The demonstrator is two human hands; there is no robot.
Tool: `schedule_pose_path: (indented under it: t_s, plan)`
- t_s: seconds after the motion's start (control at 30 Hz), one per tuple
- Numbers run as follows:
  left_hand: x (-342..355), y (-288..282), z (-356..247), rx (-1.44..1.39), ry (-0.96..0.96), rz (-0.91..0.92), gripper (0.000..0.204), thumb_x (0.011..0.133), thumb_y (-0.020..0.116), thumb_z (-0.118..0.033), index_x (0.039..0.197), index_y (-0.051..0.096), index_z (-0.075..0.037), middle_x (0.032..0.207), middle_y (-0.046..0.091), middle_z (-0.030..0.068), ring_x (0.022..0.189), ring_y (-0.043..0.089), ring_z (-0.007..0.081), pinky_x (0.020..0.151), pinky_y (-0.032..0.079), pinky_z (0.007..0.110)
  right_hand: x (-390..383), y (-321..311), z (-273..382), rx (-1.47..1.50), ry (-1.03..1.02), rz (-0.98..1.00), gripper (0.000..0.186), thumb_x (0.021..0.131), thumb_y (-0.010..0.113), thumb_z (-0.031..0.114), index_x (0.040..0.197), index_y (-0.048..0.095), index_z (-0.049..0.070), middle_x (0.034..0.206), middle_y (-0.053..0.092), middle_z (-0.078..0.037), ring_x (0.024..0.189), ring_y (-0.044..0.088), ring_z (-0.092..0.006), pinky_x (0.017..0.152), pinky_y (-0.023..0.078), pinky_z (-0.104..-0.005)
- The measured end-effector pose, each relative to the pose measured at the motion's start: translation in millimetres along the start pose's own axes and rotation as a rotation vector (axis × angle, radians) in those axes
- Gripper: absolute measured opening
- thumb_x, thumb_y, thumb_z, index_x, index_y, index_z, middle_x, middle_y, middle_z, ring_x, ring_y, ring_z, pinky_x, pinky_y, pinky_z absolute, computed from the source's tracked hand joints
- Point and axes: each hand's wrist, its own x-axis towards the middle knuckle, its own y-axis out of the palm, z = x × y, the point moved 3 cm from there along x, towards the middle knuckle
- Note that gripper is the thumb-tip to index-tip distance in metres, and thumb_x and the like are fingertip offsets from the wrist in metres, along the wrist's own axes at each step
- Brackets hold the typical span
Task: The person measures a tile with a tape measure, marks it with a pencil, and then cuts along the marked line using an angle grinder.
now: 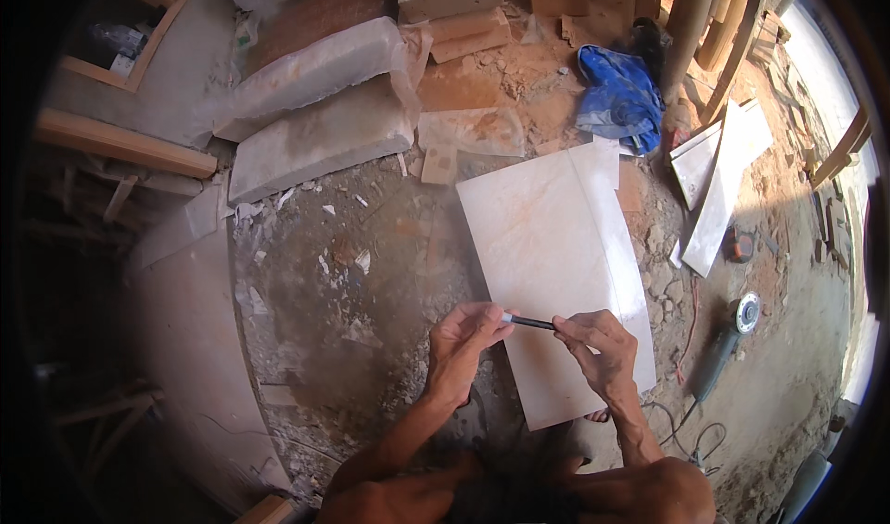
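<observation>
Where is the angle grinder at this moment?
In the head view, the angle grinder lies on the ground toward the right, past the white slab and the right hand.

Around you lies a rubble-strewn floor (320, 325), with a grey wall (181, 74) and wood-framed opening (158, 45) far left, wooden posts (691, 32) far right, and bright light (842, 60) at right.

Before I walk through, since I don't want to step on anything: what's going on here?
A person holds a pen-like stick in both hands, above a white slab on the ground. The left hand has its pale end, the right hand its dark end. To the right, a grinder lies on the ground, unheld, with a tape measure beyond it.
</observation>
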Motion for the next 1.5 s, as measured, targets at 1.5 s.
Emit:
schedule_pose_path:
  t_s: [1.5]
  plan:
    - [60.8, -104.5, 55.0, 0.458, -0.153, -0.061, 0.047, 0.106, 0.065, -0.015, 0.143, 0.054, 0.01, 0.135, 0.069, 0.0222, 0.124, 0.069, 0.0297, 0.111, 0.054, 0.04, 101.4, -284.3, -412.2, -0.652, 0.77, -0.861, 0.039, 0.099, 0.068, 0.036, 0.104, 0.078, -0.001, 0.095, 0.077, -0.027, 0.092, 0.075, -0.0409, 0.087, 0.057, -0.0512]
